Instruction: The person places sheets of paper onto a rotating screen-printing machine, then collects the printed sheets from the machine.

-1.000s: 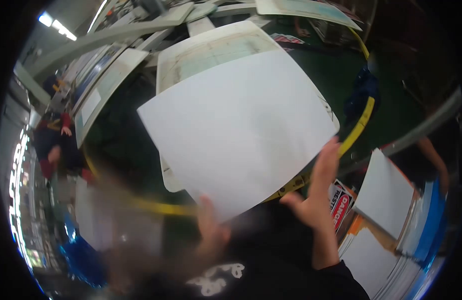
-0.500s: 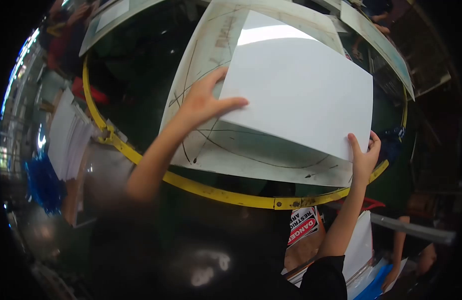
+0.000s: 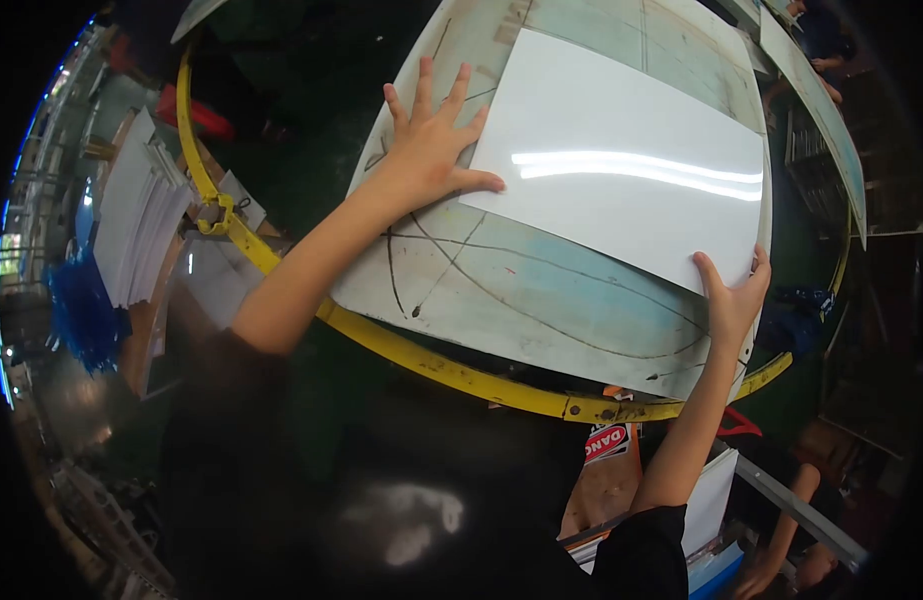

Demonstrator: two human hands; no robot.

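A glossy white sheet (image 3: 621, 140) lies over a worn pale board (image 3: 461, 280) marked with dark curved and straight lines. My left hand (image 3: 426, 150) is at the sheet's left edge, its fingers spread over the board and its thumb tip touching the sheet's near left corner. At the near right corner, my right hand (image 3: 731, 290) pinches the sheet, thumb on top and fingers round the right edge. Those fingertips are partly hidden.
A yellow curved rail (image 3: 421, 385) runs around the board's near side. Stacked white sheets (image 3: 136, 220) stand at the left beside blue material (image 3: 86, 310). A danger sign (image 3: 608, 442) lies below the rail. Another person's arm (image 3: 791, 510) shows at lower right.
The sheet has come down from a tilt to lie flatter on the board. My left hand has let go of its edge and spread its fingers; my right hand keeps its corner.
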